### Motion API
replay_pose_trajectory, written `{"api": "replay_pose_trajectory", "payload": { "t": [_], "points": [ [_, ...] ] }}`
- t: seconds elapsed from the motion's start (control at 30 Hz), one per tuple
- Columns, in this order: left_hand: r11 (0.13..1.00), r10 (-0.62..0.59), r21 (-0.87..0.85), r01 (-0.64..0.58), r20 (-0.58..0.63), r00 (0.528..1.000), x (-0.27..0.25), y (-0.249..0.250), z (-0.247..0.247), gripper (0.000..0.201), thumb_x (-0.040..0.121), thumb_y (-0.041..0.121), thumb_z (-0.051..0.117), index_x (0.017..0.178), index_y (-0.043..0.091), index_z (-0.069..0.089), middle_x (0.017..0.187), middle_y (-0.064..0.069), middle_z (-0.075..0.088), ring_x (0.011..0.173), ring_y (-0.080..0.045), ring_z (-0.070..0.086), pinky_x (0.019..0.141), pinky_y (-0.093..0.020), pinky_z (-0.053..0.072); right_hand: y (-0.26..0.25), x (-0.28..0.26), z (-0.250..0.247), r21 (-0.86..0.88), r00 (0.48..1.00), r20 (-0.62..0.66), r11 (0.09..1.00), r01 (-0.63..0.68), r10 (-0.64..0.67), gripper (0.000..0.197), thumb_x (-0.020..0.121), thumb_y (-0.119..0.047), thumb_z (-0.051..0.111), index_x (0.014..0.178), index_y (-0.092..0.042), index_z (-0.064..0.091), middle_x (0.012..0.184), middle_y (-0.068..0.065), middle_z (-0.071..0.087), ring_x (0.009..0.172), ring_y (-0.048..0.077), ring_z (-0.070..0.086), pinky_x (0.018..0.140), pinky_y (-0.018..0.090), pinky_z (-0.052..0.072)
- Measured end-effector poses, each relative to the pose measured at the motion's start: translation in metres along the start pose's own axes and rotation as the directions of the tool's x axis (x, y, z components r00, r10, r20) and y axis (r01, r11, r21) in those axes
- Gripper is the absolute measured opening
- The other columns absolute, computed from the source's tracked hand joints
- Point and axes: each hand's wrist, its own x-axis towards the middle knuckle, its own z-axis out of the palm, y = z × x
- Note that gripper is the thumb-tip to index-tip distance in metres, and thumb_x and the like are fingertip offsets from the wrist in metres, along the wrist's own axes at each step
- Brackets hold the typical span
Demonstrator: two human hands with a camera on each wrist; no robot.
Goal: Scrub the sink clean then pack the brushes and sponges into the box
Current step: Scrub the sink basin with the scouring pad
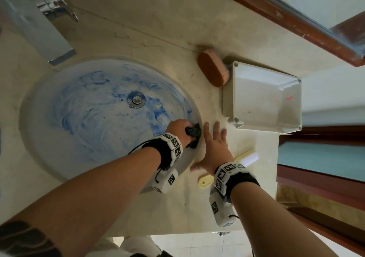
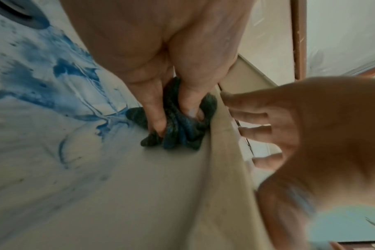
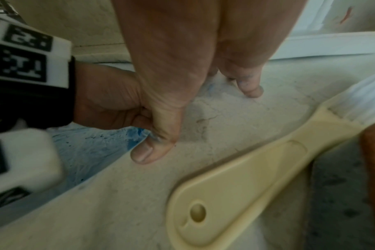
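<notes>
The left hand (image 1: 178, 128) is down inside the sink (image 1: 39, 134), right at the near-right wall of the basin, fingers curled tight around a dark scrubbing pad (image 1: 194, 135). From the left wrist view the pad (image 2: 182, 125) is bunched up between the fingers, stained blue, pressed against the basin just below the rim. Blue cleaner is smeared in swirls across the bowl, thickest around the drain (image 1: 136, 99) and toward the right side.

The right hand (image 1: 214, 144) lies flat on the countertop (image 1: 177, 29) just beside the sink's edge, fingers straight and spread, holding nothing. In the right wrist view its thumb (image 3: 154, 147) sits at the very lip of the basin, fingertips planted on the stone.

Just right of that hand lies a cream-handled brush (image 1: 227, 169), white bristle head pointing away, handle with its hanging hole toward the counter's front edge. The wrist partly covers it from above; the right wrist view shows the handle (image 3: 235, 194) clearly, untouched.

Further back stands the white plastic box (image 1: 246, 106), open, its floor bare but for a small red mark. An orange-brown oval sponge (image 1: 213, 70) leans against the box's far-left corner. The chrome faucet (image 1: 53, 6) sits at the back left of the sink.
</notes>
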Motion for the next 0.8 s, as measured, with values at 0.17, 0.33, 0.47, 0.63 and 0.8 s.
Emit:
{"api": "replay_pose_trajectory", "payload": {
  "t": [0.17, 0.33, 0.47, 0.63, 0.8],
  "points": [
    [0.999, 0.016, 0.042, -0.022, 0.139, 0.99, -0.013, -0.017, 0.007, 0.044, 0.077, 0.017, 0.079, 0.12, 0.019, 0.069, 0.117, -0.003, 0.069, 0.11, -0.017, 0.062, 0.095, -0.016, 0.04, -0.001, 0.0, -0.001, -0.003, 1.0, -0.001, 1.0, 0.0, 0.0, 0.152, 0.052, -0.043, 0.092, 0.15, -0.028, -0.023, 0.155, 0.008, -0.034, 0.142, 0.039, -0.027, 0.117, 0.059, 0.012],
    [0.997, -0.041, -0.072, 0.041, 0.005, 0.999, 0.008, -0.002, 0.001, 0.04, 0.08, 0.012, 0.076, 0.119, 0.016, 0.069, 0.116, -0.004, 0.069, 0.107, -0.019, 0.064, 0.09, -0.016, 0.043, 0.0, 0.0, -0.001, -0.008, 1.0, 0.004, 1.0, 0.006, -0.006, 0.152, 0.052, -0.043, 0.092, 0.15, -0.028, -0.024, 0.155, 0.009, -0.034, 0.141, 0.04, -0.027, 0.116, 0.061, 0.012],
    [0.993, -0.079, -0.096, 0.07, -0.097, 0.992, 0.024, 0.007, -0.005, 0.038, 0.077, 0.02, 0.079, 0.115, 0.019, 0.071, 0.114, -0.004, 0.069, 0.104, -0.02, 0.065, 0.084, -0.015, 0.045, 0.0, 0.0, -0.001, -0.006, 1.0, 0.001, 1.0, 0.001, -0.001, 0.152, 0.053, -0.044, 0.092, 0.15, -0.029, -0.024, 0.155, 0.009, -0.034, 0.141, 0.039, -0.027, 0.117, 0.06, 0.012],
    [0.993, -0.079, -0.095, 0.077, -0.015, 0.997, 0.01, 0.0, 0.004, 0.04, 0.076, 0.017, 0.081, 0.115, 0.018, 0.071, 0.112, -0.003, 0.071, 0.101, -0.017, 0.066, 0.086, -0.016, 0.046, -0.001, 0.001, 0.0, -0.014, 1.0, -0.015, 1.0, 0.0, 0.0, 0.152, 0.051, -0.042, 0.093, 0.151, -0.028, -0.021, 0.156, 0.009, -0.031, 0.142, 0.041, -0.024, 0.116, 0.061, 0.013],
    [0.997, -0.07, -0.033, 0.074, 0.112, 0.991, 0.002, -0.012, 0.006, 0.041, 0.072, 0.017, 0.084, 0.112, 0.02, 0.073, 0.107, -0.002, 0.072, 0.099, -0.016, 0.066, 0.088, -0.02, 0.05, -0.002, 0.001, -0.001, -0.014, 1.0, -0.013, 1.0, -0.003, 0.003, 0.153, 0.05, -0.042, 0.093, 0.151, -0.027, -0.02, 0.156, 0.01, -0.031, 0.142, 0.041, -0.024, 0.116, 0.061, 0.013]
  ]
}}
